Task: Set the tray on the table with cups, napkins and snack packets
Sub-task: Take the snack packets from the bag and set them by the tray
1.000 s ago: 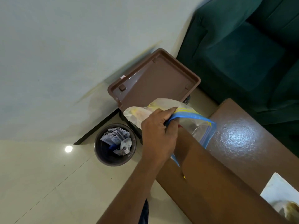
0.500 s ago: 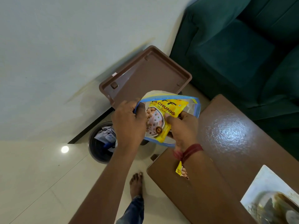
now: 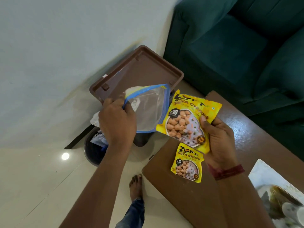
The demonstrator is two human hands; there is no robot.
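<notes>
So, two yellow snack packs here. One soya chunks packet (image 3: 185,122) is pinched in the right hand (image 3: 220,142), thumb across its front, just above the counter (image 3: 246,129) corner. The second packet (image 3: 187,163) lies flat on the counter right below it. The left hand (image 3: 117,124) has its fingers (image 3: 113,104) curled round one clear zip bag (image 3: 148,109) with a blue edge. One brown tray (image 3: 139,74) sits off the counter, by the wall beside the green sofa (image 3: 238,55). One bin (image 3: 93,145) stands on the floor below it.
</notes>
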